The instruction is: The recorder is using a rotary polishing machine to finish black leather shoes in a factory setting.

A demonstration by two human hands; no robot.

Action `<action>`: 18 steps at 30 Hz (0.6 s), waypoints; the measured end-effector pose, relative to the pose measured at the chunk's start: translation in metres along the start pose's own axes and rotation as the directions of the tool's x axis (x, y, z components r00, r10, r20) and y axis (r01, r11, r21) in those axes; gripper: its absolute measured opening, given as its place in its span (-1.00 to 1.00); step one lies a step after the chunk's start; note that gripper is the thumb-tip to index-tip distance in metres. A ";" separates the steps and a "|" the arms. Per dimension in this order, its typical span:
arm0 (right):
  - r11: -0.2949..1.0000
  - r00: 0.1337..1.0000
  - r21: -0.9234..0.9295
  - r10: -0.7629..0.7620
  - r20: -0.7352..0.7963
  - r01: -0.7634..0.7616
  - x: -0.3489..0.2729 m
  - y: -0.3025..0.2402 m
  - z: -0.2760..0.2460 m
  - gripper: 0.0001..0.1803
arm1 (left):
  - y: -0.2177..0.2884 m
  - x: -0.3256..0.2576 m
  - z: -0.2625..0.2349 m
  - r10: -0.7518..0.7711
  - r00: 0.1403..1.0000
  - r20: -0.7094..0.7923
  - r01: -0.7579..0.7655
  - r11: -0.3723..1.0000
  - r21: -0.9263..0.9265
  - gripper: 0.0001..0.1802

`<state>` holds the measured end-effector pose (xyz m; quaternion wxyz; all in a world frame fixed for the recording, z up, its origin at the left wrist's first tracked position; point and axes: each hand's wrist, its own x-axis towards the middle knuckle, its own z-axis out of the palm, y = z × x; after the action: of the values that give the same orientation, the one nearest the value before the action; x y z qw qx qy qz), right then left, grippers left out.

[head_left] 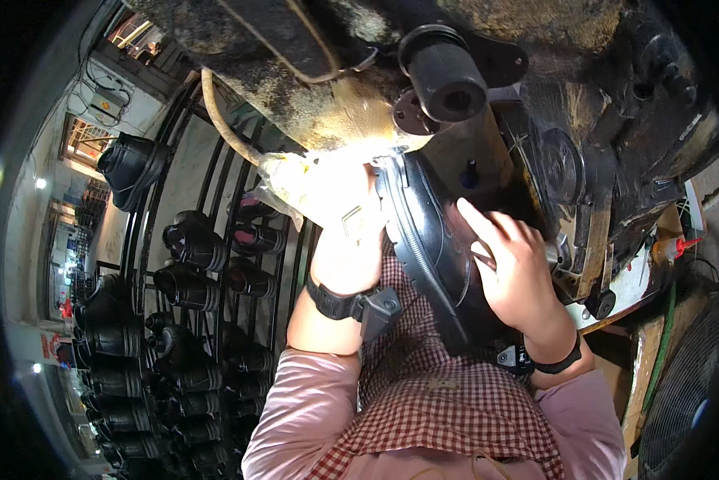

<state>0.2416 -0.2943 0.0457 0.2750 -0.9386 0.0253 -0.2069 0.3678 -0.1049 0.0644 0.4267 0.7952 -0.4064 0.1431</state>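
A black shoe [431, 240] stands on edge in the middle of the view, its ribbed sole toward my left hand. My right hand [515, 268] lies flat against the shoe's upper with fingers spread over it. My left hand [347, 240] grips the shoe's other side near the toe, partly washed out by bright light. The toe end sits up against a large, grimy machine [359, 104] with a black cylindrical knob [447, 76]. Both wrists wear black straps.
A black metal rack [175, 272] at left holds several black shoes on pegs. More dark machine parts [607, 160] fill the upper right. A fan grille [687, 392] sits at lower right. My checked apron covers the lower middle.
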 end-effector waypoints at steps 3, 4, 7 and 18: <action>0.987 1.000 0.160 0.017 0.010 -0.018 0.003 0.007 0.000 -0.42 | 0.009 -0.011 0.017 -0.291 0.957 0.017 0.261 0.829 -0.495 -0.36; 0.974 0.999 0.222 0.031 0.022 -0.035 0.003 0.009 0.000 -0.44 | 0.016 -0.019 0.025 -0.375 0.925 0.057 0.322 0.700 -0.637 -0.31; 0.921 0.998 0.388 0.054 -0.023 -0.041 0.004 0.013 0.001 -0.50 | 0.033 -0.044 0.047 -0.486 0.865 0.120 0.356 0.428 -0.831 -0.17; 0.617 0.983 0.786 0.165 -0.083 -0.038 -0.007 0.011 0.012 -0.61 | 0.033 -0.058 0.037 -0.547 0.830 0.111 0.386 0.418 -0.822 -0.02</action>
<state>0.2408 -0.2960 0.0283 0.6636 -0.7051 0.0063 -0.2499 0.3017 -0.1144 0.0273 0.8000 0.5695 -0.1478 -0.1174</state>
